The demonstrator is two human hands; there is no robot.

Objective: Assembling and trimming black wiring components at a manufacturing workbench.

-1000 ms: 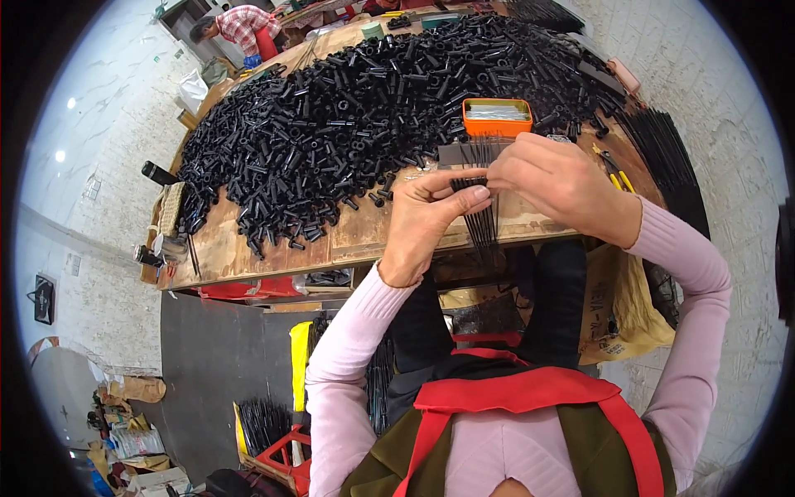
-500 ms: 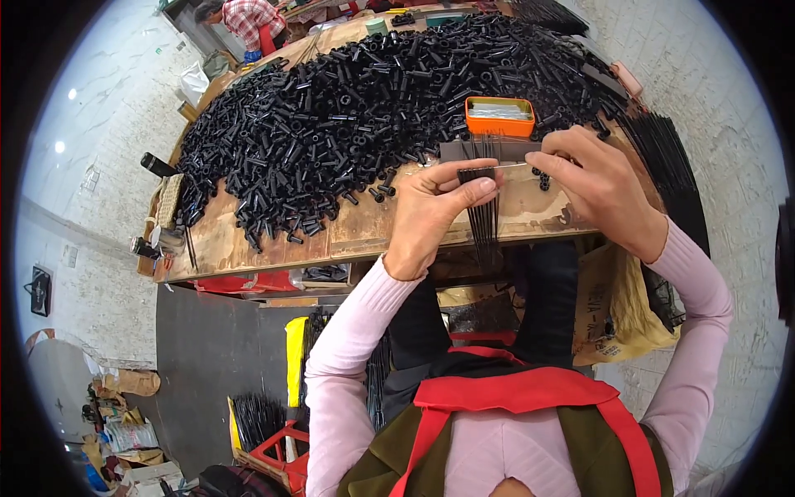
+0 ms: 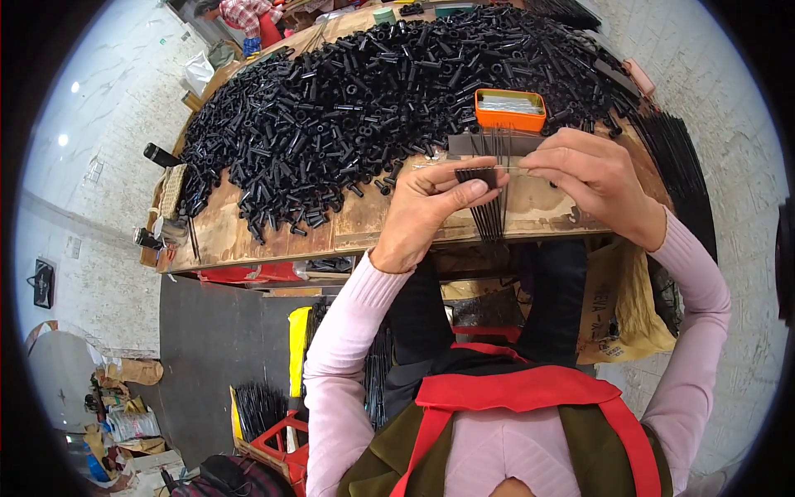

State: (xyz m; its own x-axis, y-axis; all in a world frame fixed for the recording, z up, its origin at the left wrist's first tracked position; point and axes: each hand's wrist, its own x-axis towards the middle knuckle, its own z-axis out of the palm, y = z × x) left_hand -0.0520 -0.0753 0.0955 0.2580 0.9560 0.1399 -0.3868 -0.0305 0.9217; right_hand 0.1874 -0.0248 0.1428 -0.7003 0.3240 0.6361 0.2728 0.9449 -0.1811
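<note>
Over the near edge of the workbench, my left hand (image 3: 426, 203) is closed on a bundle of thin black rods (image 3: 489, 217), pinched between thumb and fingers. The rods' lower ends hang past the bench edge and their upper ends reach toward the orange box. Just to the right, my right hand (image 3: 598, 176) pinches a thin silvery wire (image 3: 508, 167) by its outer end. The wire runs level to the top of the bundle at my left fingers; whether it passes into the rods is hidden there.
A large heap of black plastic tubes (image 3: 331, 116) covers much of the bench (image 3: 364, 222). An orange box (image 3: 509, 122) of silvery wires stands beyond my hands, behind a flat grey bar (image 3: 460, 146). More black rods (image 3: 675, 153) lie at right. Another person (image 3: 244, 15) works at far left.
My right hand's fingers have straightened from a curled grip and now pinch the wire at its end. My left hand keeps the rods at nearly the same place. The view has shifted slightly.
</note>
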